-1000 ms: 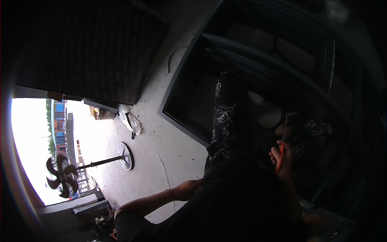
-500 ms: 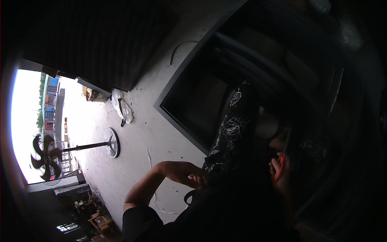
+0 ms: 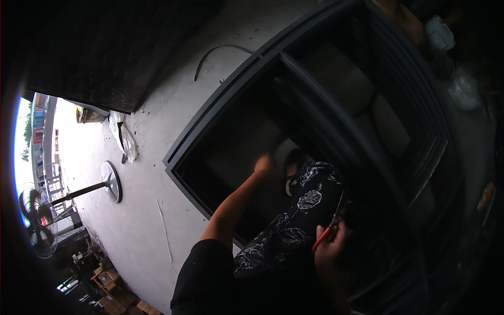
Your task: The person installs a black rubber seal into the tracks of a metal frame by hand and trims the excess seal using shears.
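Note:
My right hand (image 3: 332, 242) is closed around scissors with red handles (image 3: 321, 240), their thin blade pointing away from me beside my patterned trouser leg (image 3: 296, 220). My left hand (image 3: 265, 164) reaches out over the inside of a large dark grey rectangular frame (image 3: 210, 114); its fingers are lost in the shadow, and whether it touches anything is unclear. More dark frame bars (image 3: 320, 97) lie across the right side. My leg and foot are within the frame's outline.
A standing fan (image 3: 107, 182) is at the left, near a crumpled clear plastic bag (image 3: 126, 144) and a bucket (image 3: 89, 115). Thin strips (image 3: 165, 231) lie on the pale floor. Cardboard boxes (image 3: 107, 278) sit lower left. Another clear plastic bundle (image 3: 464, 89) is far right.
My left hand has gone from beside my waist out over the frame. The scissors and my right hand appear further left. The view has shifted, showing more of the frame.

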A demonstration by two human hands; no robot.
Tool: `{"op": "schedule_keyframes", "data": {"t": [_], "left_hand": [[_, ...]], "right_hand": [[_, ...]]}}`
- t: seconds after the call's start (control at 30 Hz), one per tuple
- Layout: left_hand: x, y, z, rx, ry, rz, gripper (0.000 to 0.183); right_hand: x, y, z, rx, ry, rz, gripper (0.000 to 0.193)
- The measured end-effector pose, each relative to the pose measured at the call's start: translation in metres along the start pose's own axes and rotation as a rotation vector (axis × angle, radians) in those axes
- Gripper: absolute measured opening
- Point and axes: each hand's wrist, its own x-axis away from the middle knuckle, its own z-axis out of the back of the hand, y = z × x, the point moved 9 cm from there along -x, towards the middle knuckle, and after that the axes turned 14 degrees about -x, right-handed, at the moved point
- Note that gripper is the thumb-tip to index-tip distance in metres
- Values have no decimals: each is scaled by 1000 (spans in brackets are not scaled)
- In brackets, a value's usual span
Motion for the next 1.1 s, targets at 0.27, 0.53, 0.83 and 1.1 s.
{"op": "schedule_keyframes", "data": {"t": [0.27,0.53,0.83,1.1], "left_hand": [[-199,43,-34,49,278,-35,54],[-130,85,10,360,59,-14,36],[154,168,236,511,-170,-511,32],[345,263,325,143,1,-1119,30]], "right_hand": [[27,16,-3,410,291,324,57],[32,49,-11,-215,136,-30,61],[1,13,-14,-540,-70,-33,45],[51,-38,66,-600,-321,-29,41]]}}
